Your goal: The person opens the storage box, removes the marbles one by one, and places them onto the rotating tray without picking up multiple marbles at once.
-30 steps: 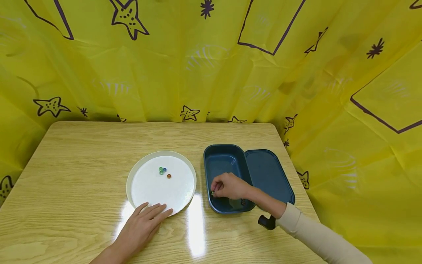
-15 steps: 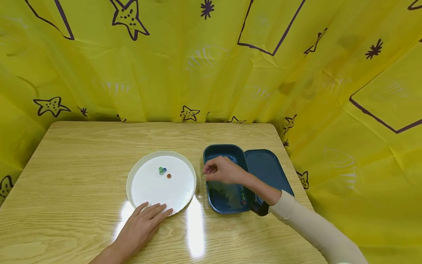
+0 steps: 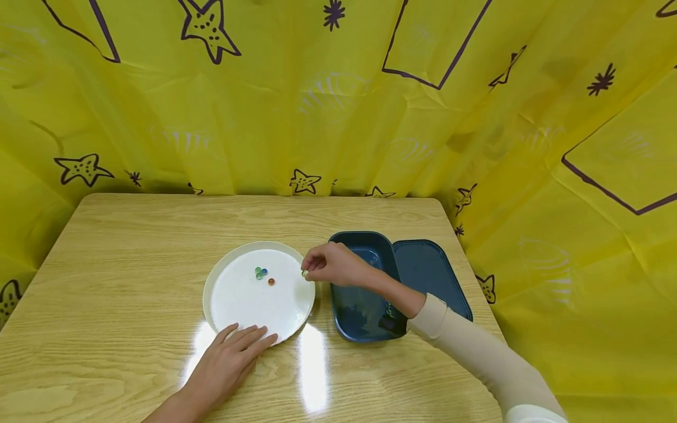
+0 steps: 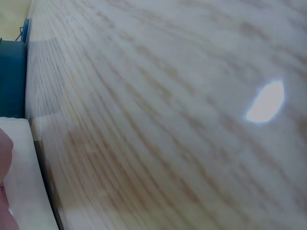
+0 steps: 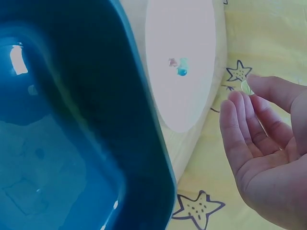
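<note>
The right hand pinches a small, round, yellow-green glassy marble by the round, white, shallow tray's right rim, seemingly mid-transfer (the left hand rests relaxed on the near rim), so a low, gentle release looks called for.

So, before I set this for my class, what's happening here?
A person's right hand pinches a yellow-green marble at the right edge of a white plate. The left hand rests at the near rim. On the plate lie two green marbles, a blue one and an orange-brown one. To the right stands a dark blue container, with a flat dark blue panel beside it.
</note>
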### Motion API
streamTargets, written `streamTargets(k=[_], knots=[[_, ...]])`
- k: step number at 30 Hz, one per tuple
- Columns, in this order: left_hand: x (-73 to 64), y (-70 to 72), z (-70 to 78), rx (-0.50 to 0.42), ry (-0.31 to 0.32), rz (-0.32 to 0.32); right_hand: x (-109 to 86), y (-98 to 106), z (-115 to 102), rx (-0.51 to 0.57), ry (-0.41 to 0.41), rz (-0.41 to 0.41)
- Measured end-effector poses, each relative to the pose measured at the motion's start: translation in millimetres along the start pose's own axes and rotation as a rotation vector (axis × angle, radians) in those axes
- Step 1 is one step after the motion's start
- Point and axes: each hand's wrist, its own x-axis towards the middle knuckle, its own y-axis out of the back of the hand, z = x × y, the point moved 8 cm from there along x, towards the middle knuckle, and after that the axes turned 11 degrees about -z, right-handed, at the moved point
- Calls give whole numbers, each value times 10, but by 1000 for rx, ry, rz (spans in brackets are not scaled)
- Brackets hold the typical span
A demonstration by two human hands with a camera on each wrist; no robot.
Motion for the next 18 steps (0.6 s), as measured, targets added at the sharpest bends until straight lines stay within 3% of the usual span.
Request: streamTargets(k=[18], knots=[[18,-1,9,1,5,-26,628,-175,-37,24,-28,-26]])
